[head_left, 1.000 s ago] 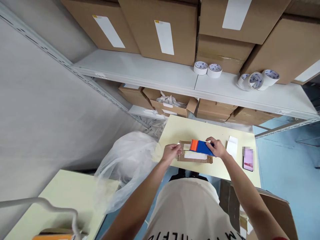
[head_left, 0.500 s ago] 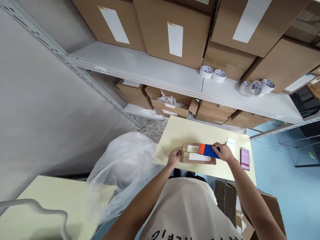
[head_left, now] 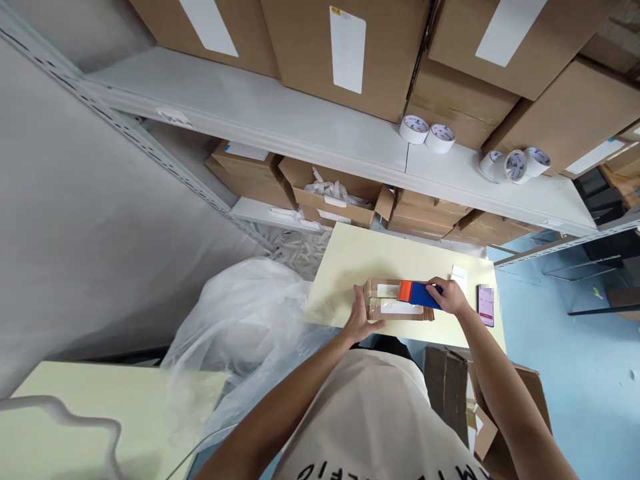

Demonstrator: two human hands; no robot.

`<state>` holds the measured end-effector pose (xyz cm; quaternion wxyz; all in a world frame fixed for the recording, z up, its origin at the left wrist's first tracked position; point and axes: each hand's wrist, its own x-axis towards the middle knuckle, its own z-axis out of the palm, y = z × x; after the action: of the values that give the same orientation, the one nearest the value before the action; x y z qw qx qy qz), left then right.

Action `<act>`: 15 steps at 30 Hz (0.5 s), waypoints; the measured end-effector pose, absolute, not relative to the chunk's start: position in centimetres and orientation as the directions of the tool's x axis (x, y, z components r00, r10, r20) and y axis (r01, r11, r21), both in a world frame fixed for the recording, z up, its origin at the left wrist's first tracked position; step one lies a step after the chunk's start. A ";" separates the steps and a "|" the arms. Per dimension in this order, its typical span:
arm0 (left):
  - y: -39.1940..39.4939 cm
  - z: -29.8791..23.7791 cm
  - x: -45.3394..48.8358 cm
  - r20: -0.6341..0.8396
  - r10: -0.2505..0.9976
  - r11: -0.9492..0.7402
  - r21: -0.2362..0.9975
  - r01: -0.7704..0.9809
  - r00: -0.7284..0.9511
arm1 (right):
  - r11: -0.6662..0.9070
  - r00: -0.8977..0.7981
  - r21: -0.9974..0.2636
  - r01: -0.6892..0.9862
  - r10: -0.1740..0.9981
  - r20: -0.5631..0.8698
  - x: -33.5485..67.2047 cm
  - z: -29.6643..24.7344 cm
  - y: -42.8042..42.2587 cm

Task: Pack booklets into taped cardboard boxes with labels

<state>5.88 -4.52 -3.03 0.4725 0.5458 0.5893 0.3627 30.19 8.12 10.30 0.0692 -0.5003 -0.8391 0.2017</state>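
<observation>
A flat brown cardboard parcel [head_left: 400, 309] with white labels lies on the pale yellow table [head_left: 365, 257]. My left hand [head_left: 361, 318] rests at the parcel's left end, fingers stretched along its edge and thumb spread. My right hand [head_left: 451, 297] grips a blue and orange tape dispenser [head_left: 417, 294] that lies on top of the parcel toward its right side.
A phone [head_left: 485, 305] and white paper slips [head_left: 459, 275] lie right of the parcel. A large clear plastic bag [head_left: 245, 320] bulges left of the table. Shelves behind hold cardboard boxes [head_left: 345, 47] and tape rolls [head_left: 427, 131]. An open carton [head_left: 500, 427] stands by my right side.
My left hand went from pinching the parcel's left edge to lying flat and spread against it. The dispenser slid right along the parcel top. The camera tilted a little.
</observation>
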 end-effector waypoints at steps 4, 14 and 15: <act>-2.0 -0.1 5.2 -0.023 0.977 -0.140 0.687 0.713 0.214 | 0.425 -0.504 -0.422 0.801 0.859 -0.092 30.5 10.4 8.1; 1.4 2.4 5.9 -0.080 0.941 -0.264 0.431 0.863 0.328 | 0.439 -0.553 -0.404 0.802 0.802 -0.225 31.3 10.7 9.1; 1.3 2.4 5.8 -0.079 0.941 -0.266 0.429 0.863 0.329 | 0.438 -0.554 -0.405 0.803 0.799 -0.234 31.4 10.7 9.2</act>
<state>5.78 1.34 2.44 0.2021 0.7897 0.5712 0.0961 31.38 9.23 10.67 -0.0040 -0.4723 -0.8479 0.2408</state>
